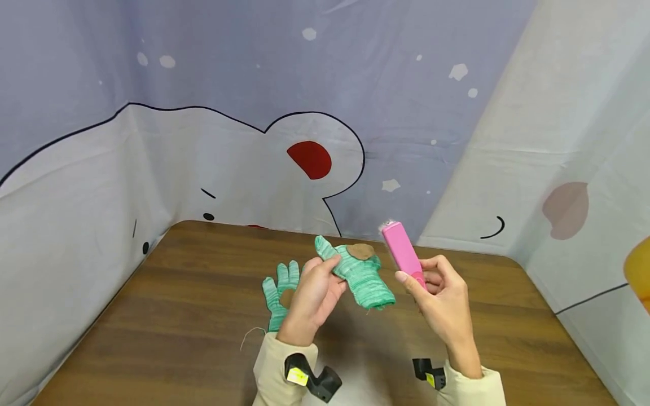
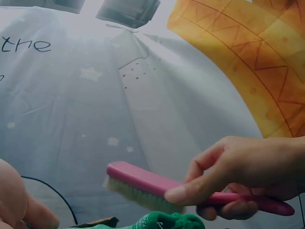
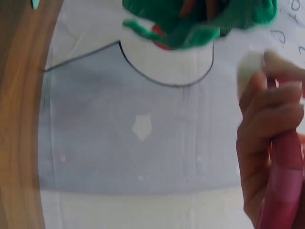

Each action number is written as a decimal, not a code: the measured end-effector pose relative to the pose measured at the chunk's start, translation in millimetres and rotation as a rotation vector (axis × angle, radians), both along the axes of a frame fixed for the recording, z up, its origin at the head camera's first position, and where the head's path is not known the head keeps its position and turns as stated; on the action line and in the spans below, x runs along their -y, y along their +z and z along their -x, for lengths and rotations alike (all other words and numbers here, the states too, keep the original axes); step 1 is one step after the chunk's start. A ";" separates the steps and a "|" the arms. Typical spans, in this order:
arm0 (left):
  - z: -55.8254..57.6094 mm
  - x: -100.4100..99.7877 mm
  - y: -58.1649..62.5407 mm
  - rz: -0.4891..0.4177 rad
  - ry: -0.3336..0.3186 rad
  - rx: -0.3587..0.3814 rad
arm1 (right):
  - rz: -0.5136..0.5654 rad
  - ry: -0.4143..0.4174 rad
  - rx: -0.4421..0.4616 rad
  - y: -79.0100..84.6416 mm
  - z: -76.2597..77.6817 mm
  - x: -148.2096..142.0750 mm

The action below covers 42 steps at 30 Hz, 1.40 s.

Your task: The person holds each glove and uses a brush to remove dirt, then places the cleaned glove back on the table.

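My left hand (image 1: 317,293) pinches a green knitted glove (image 1: 367,282) with a brown patch, holding it up over the table with its cuff toward the right. In my right hand (image 1: 447,299) is a pink brush (image 1: 403,251) with pale bristles, gripped by its handle. The left wrist view shows the brush (image 2: 143,183) with its bristles downward, close above the green cloth (image 2: 174,220). A second green glove (image 1: 276,293) lies on the table, partly hidden behind my left hand. In the right wrist view the raised glove (image 3: 200,28) appears at the top, blurred.
The brown wooden table (image 1: 178,316) spreads beneath both hands. A loose thread (image 1: 249,332) trails beside the lying glove. Printed fabric (image 1: 228,163) hangs behind and at both sides of the table. A yellow-orange shape (image 1: 638,270) shows at the right edge.
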<state>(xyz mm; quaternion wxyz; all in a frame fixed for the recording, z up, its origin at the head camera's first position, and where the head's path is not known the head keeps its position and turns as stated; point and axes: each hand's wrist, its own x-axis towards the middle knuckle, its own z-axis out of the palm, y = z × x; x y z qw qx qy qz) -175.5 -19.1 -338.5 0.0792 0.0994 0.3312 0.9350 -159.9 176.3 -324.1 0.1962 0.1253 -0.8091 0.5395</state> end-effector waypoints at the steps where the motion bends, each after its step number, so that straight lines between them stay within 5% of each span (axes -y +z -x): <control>1: 0.2 1.2 -0.4 -0.005 0.007 -0.005 | -0.025 0.017 0.007 -0.5 -0.3 -2.7; 6: 0.4 2.0 -0.3 0.033 0.035 -0.061 | -0.162 0.177 -0.025 -1.0 -2.9 -4.3; 10: -1.0 -0.2 1.2 0.160 0.082 -0.072 | -0.225 0.251 -0.108 -1.7 -3.5 4.3; 16: -5.1 -1.4 3.6 0.411 0.098 -0.070 | -0.224 0.202 -0.185 -3.4 -0.8 12.1; 29: -7.2 -1.6 3.5 0.839 0.119 -0.092 | -0.192 0.093 -0.067 -3.7 -0.4 7.3; 35: -5.0 -4.7 2.8 0.865 0.084 -0.117 | -0.175 0.045 -0.001 2.9 -2.6 8.8; 42: -0.8 -5.4 1.4 0.761 0.147 -0.080 | -0.065 0.161 -0.020 24.5 -17.2 27.4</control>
